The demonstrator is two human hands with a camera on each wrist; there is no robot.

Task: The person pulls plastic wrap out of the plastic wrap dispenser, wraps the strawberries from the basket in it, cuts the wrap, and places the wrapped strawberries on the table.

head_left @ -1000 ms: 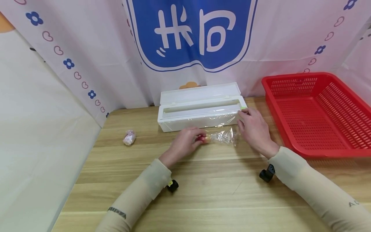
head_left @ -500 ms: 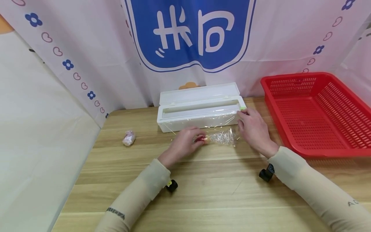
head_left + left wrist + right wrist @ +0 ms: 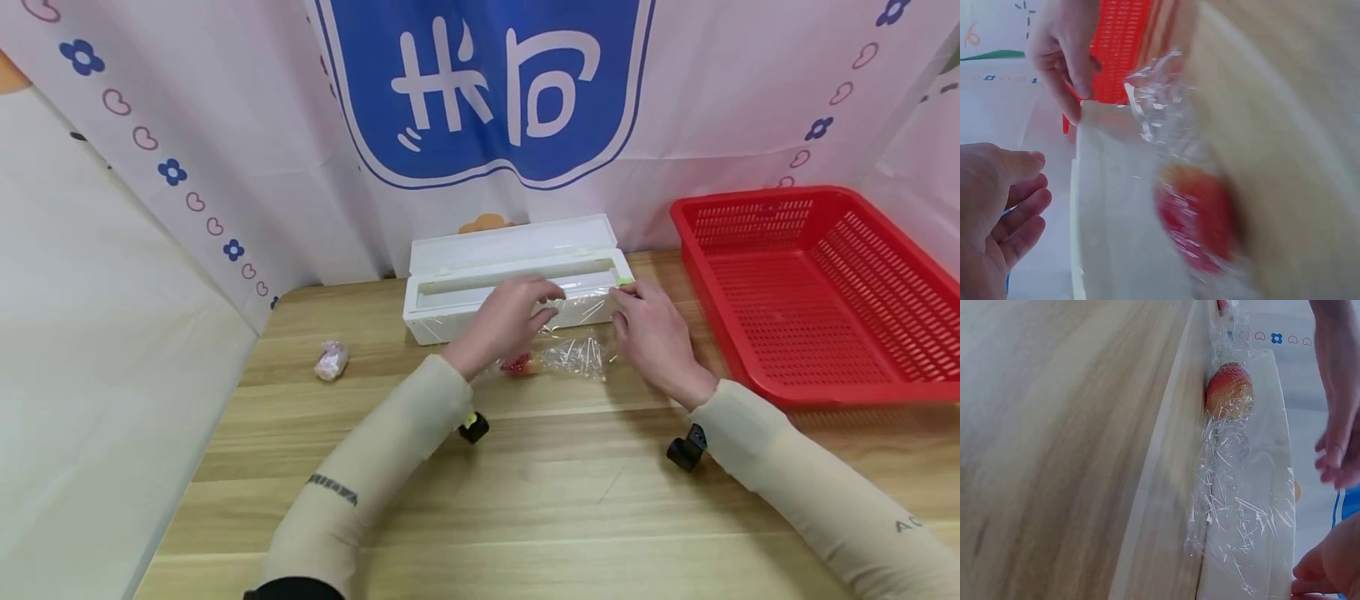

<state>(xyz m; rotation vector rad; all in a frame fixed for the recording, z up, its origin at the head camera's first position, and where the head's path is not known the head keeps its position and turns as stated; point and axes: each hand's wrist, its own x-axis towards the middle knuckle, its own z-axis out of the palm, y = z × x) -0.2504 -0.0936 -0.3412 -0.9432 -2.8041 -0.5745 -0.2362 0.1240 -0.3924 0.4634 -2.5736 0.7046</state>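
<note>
A white cling film dispenser (image 3: 442, 321) stands at the back of the table with its lid raised. Clear film (image 3: 576, 357) runs from its front onto the table, around a small red-and-yellow fruit (image 3: 517, 363). My left hand (image 3: 513, 312) is over the front of the dispenser, its fingers loosely bent and holding nothing; the left wrist view shows this hand (image 3: 1004, 200) beside the box. At the dispenser's right end, my right hand (image 3: 654, 329) grips the edge with thumb and fingers, next to a green slide piece (image 3: 625, 282).
A small pinkish-white wrapped lump (image 3: 331, 361) lies on the left of the wooden table (image 3: 525, 500). The red plastic basket (image 3: 750, 333) stands on the right, close to the right hand. Behind the dispenser hangs a printed cloth (image 3: 300, 150).
My left hand has let go of the wrapped fruit and moved up and right over the dispenser. The right hand stays at the dispenser's end.
</note>
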